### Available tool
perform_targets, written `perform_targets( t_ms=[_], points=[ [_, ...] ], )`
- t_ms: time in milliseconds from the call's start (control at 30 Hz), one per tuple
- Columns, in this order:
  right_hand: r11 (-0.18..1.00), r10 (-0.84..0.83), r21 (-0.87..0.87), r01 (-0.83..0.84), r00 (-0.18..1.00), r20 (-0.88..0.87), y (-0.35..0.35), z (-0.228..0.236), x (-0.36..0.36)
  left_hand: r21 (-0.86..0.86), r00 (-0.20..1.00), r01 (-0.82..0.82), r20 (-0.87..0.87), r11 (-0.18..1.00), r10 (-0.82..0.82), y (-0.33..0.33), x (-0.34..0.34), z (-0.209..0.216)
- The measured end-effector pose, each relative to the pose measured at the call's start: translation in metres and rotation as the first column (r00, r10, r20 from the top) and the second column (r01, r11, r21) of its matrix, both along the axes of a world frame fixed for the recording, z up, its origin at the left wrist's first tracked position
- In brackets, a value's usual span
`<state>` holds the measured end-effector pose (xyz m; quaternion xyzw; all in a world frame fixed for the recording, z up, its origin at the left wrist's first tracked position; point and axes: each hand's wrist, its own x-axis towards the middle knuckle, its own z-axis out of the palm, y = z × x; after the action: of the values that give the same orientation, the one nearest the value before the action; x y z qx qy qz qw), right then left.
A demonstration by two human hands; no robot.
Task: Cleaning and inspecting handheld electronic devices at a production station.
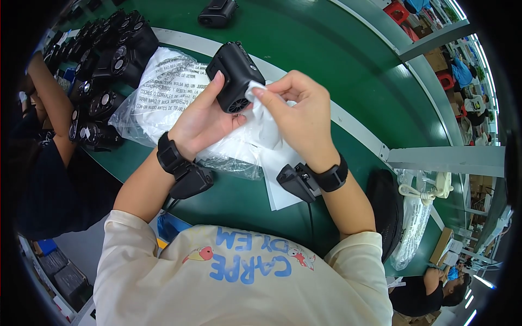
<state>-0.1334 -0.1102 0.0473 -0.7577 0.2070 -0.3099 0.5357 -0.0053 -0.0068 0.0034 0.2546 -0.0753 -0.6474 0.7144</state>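
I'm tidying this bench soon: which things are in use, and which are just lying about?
In use:
- black device, held in the left hand
- white cloth, pinched in the right hand at the device's near end

Seemingly just lying about:
- printed plastic bag
- lone black device beyond the hands
- white cord at right

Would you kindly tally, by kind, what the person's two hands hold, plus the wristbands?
Black device in the left hand: 1
White cloth in the right hand: 1
Black wristbands: 2
Total: 4
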Motion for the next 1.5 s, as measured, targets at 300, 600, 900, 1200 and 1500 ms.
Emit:
perform_targets(
  t_ms=[300,600,900,1200,1500],
  points=[
    [0.996,-0.065,-0.059,0.064,0.998,-0.024,-0.002,0.012,-0.003,-0.117,0.994,0.071,0.093,0.991,-0.060,0.004,0.003,-0.006],
    [0.938,-0.073,-0.333,0.096,0.994,0.080,0.008,-0.004,0.000,-0.040,0.986,-0.054,0.157,0.998,0.060,0.005,-0.007,-0.001],
    [0.750,0.009,-0.662,0.010,1.000,0.026,0.018,-0.015,0.004,-0.078,0.975,-0.016,0.218,0.997,0.033,-0.003,-0.006,-0.004],
    [0.971,-0.100,0.228,0.067,0.986,0.136,-0.038,-0.021,0.008,-0.121,0.996,-0.024,0.077,0.992,0.033,0.010,-0.003,0.004],
    [0.930,-0.074,0.367,0.021,0.989,0.129,-0.053,-0.062,0.014,-0.170,0.410,-0.298,0.866,0.939,0.287,0.013,0.035,0.089]
  ],
)
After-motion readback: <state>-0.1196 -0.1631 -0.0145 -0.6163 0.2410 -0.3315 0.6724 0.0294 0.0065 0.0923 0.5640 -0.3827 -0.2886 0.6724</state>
